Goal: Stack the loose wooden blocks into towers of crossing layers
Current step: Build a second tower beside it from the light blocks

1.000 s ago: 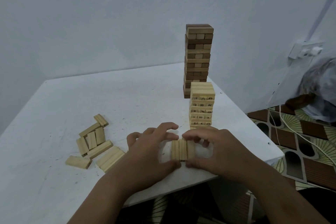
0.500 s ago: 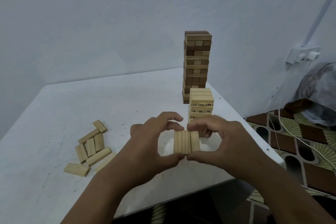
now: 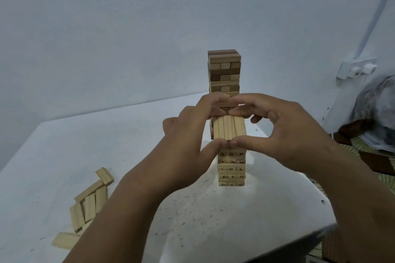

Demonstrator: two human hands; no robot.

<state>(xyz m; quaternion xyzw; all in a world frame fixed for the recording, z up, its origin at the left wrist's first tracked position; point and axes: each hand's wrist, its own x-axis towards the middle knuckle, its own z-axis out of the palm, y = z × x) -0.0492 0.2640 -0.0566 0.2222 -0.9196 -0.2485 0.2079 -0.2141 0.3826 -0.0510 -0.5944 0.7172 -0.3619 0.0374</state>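
Since a second ago we have lifted the three pale blocks (image 3: pixel 229 129) off the table (image 3: pixel 106 145) and carried them up and away from us; they now sit level with the top of the pale tower (image 3: pixel 232 168), directly above its numbered layers. Whether they already rest on it we cannot tell, since our thumbs cover the seam.

Both hands are closed on the set. Our left hand (image 3: pixel 192 141) and right hand (image 3: pixel 284 134) pinch it lengthwise, thumbs meeting on the near end faces, index fingers curled over the far ends, palms arched well clear of the tops.

We judge these blocks light, stiff and smooth-sided, held together only by end pressure, so the middle one could slip down if we ease off unevenly. The ends are the right place to hold, leaving the long sides free to line up square with the layer under our thumbs.

Behind our fingertips stands the taller brown tower (image 3: pixel 224 70). Loose blocks (image 3: pixel 89 203) lie well to the left of our left wrist.
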